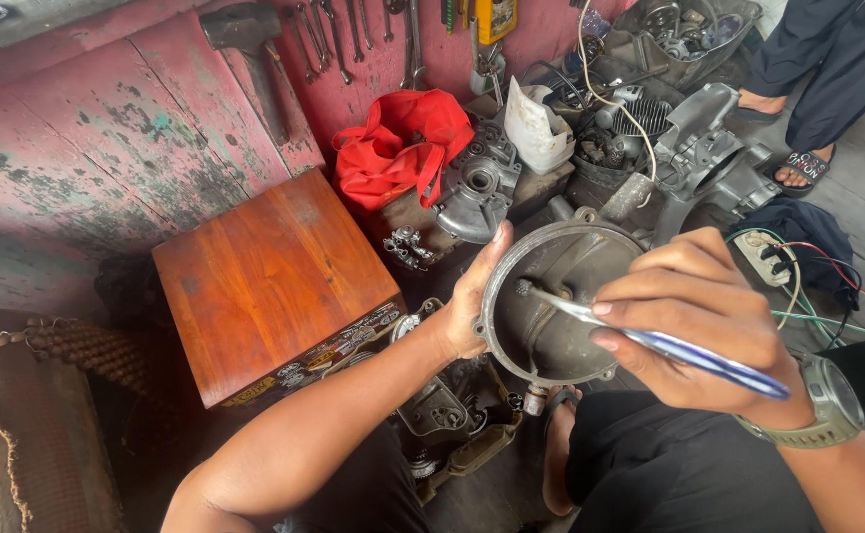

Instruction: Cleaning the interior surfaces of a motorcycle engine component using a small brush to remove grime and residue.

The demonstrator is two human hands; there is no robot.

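My left hand (472,301) grips the left rim of a round grey metal engine cover (561,257), holding it tilted with its hollow inside facing me. My right hand (694,321), with a grey-green watch on the wrist, holds a toothbrush (649,341) with a blue and white handle. The brush head rests inside the cover near its upper left rim. Both hands are dirty with grease. My legs in black trousers are below the cover.
A reddish wooden box (269,276) stands at left against a worn pink wall hung with wrenches and a hammer (255,59). A red cloth bag (403,143), engine casings (704,153), cables and a power strip (768,257) lie behind. Another person's sandalled foot (797,168) is at upper right.
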